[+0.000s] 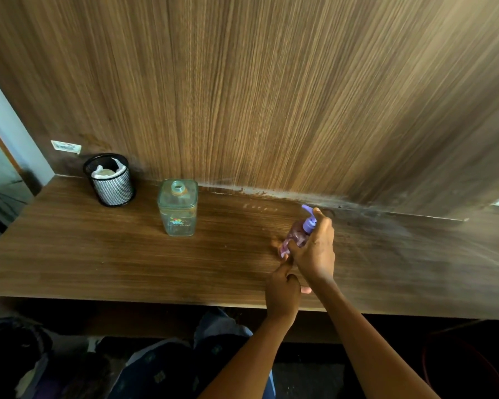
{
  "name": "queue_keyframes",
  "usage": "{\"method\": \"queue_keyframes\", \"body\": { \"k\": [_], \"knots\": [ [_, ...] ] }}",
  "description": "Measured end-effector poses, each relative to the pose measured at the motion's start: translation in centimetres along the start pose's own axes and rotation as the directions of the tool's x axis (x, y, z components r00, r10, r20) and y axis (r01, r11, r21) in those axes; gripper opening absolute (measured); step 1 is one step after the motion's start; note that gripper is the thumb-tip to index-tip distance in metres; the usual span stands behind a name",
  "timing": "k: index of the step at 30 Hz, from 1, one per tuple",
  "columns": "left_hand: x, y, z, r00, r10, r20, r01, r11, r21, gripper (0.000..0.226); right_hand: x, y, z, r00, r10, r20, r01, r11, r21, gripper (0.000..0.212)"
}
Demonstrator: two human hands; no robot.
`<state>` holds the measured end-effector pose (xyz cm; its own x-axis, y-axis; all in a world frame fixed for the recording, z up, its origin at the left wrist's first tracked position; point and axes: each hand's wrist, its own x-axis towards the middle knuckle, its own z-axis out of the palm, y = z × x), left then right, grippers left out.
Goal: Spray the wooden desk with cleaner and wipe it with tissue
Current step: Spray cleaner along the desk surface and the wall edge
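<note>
Both forearms reach in from the bottom edge toward the wooden desk (127,254). Of the 2 hands, the right hand (314,251) is wrapped around the spray bottle (296,236), a small pinkish bottle with a purple pump head, and it holds the bottle tilted, with the nozzle pointing up and to the left. 1 finger seems to lie near the top of the pump, but I cannot tell if it presses now. The left hand (281,292) is loosely curled just below, its fingertips touching or almost touching the bottom of the bottle; it holds nothing that I can see.

The bottle is above the right-middle part of the desk, close to the front edge. To the left stands a clear square jar (177,210) without lid, and further left, near the back corner, a black mesh cup (110,180) with something white inside, maybe the tissue.

I judge that the spraying step is in hand. To do it well, the nozzle should turn down toward the wood, not toward the back panel (271,82), and the left hand should move away from the mist. Short presses are better, spread over the dull, dusty zone on the right, so the liquid does not run over the front edge. The jar should stay out of the spray.
</note>
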<state>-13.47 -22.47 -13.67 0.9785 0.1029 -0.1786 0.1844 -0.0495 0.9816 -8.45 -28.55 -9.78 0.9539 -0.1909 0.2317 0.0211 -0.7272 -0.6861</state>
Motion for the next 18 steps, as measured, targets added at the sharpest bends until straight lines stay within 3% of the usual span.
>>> {"method": "queue_keyframes", "body": {
  "k": [12, 18],
  "knots": [
    [-0.4, 0.4, -0.1, 0.999, -0.028, -0.024, 0.026, 0.998, -0.055, 0.028, -0.8, -0.1, 1.0, 0.997, -0.041, -0.07, 0.042, 0.999, 0.02, 0.089],
    [-0.1, 0.5, -0.1, 0.998, -0.022, -0.054, 0.02, 0.999, -0.04, 0.032, -0.5, -0.6, 0.2, 0.999, -0.031, -0.018, 0.032, 0.999, 0.036, 0.098]
  ]
}}
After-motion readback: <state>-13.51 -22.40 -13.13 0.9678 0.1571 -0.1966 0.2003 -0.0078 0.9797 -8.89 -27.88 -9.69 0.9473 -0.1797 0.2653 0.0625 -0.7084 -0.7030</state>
